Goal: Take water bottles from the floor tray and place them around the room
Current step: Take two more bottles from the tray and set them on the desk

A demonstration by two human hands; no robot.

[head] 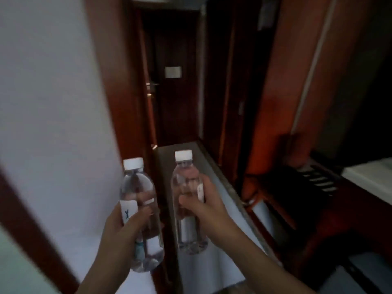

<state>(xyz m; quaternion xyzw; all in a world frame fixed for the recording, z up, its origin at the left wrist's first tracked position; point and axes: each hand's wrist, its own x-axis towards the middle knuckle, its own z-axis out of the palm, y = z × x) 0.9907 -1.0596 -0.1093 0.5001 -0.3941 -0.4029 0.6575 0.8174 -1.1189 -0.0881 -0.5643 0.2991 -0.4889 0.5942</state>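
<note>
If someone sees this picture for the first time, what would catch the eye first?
Two clear water bottles with white caps, held upright side by side at the centre: the left bottle in the left hand, the right bottle in the right hand. Behind them stands a dark wooden door.

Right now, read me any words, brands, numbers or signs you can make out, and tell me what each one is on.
No text here can be read.
Left bottle label, in the left hand: a blue mark, too blurred to read.
Right bottle label, in the right hand: white, nothing legible.
Pale plaque on the dark door: too blurred to read.
</note>
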